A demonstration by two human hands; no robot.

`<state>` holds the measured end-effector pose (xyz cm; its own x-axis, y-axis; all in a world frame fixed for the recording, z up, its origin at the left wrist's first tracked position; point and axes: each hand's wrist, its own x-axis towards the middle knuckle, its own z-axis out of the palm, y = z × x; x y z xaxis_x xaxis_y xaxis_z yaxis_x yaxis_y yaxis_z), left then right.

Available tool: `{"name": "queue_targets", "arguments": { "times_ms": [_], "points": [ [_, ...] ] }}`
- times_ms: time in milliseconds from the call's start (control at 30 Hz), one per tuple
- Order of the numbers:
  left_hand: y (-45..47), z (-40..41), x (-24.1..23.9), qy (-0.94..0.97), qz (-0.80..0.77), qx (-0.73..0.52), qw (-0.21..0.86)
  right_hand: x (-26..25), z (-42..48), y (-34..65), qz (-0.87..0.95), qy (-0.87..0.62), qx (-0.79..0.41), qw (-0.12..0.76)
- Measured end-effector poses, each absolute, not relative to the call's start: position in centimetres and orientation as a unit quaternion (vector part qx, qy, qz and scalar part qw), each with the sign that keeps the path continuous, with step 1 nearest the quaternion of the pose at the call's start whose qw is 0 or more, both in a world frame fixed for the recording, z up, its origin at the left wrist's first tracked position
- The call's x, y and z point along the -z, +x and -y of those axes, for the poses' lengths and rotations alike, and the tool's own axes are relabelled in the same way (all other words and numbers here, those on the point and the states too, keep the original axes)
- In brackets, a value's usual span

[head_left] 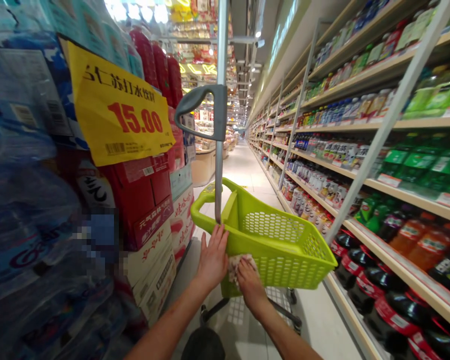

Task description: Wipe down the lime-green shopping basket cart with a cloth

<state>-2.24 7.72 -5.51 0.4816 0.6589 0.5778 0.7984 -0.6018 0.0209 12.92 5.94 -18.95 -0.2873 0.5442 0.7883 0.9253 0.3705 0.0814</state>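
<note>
A lime green plastic shopping cart stands in a store aisle in front of me, with a tall grey pole and handle rising from its near end. My left hand lies flat against the cart's near rim beside the pole, fingers stretched out. My right hand presses a pale crumpled cloth against the cart's near side wall, fingers closed over it.
Stacked drink cartons and shrink-wrapped water packs with a yellow 15.00 price sign crowd the left. Long shelves of bottled drinks run along the right. The tiled aisle floor stretches ahead.
</note>
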Motion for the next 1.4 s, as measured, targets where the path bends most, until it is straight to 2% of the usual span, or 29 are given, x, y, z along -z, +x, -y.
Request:
{"name": "queue_targets", "arguments": {
  "times_ms": [67,233,467,700,900,1133,1333,1400],
  "points": [
    [-1.8,-7.7,5.8,-0.858,0.424,0.263,0.124,18.4,-5.5,14.1,0.741,-0.494,0.285,0.354],
    [0.1,-7.8,6.0,-0.863,0.424,0.251,0.115,13.4,-6.1,16.2,0.718,-0.507,0.306,0.366],
    [2.0,-7.5,7.1,-0.885,0.401,0.209,0.114,19.6,-3.8,18.2,0.711,-0.553,0.290,0.323],
    [4.1,-7.7,7.1,-0.901,0.375,0.185,0.115,15.7,-3.7,21.5,0.689,-0.558,0.295,0.357],
    [6.1,-7.1,7.5,-0.924,0.337,0.148,0.105,20.9,-0.1,24.5,0.691,-0.580,0.300,0.310],
    [8.8,-5.9,7.7,-0.937,0.312,0.132,0.091,17.5,-0.2,26.7,0.655,-0.609,0.313,0.320],
    [10.4,-4.9,8.2,-0.955,0.265,0.111,0.078,21.9,2.0,28.3,0.667,-0.622,0.296,0.284],
    [10.6,-4.9,8.4,-0.956,0.262,0.103,0.081,21.9,2.5,28.9,0.663,-0.623,0.297,0.290]
  ]
}}
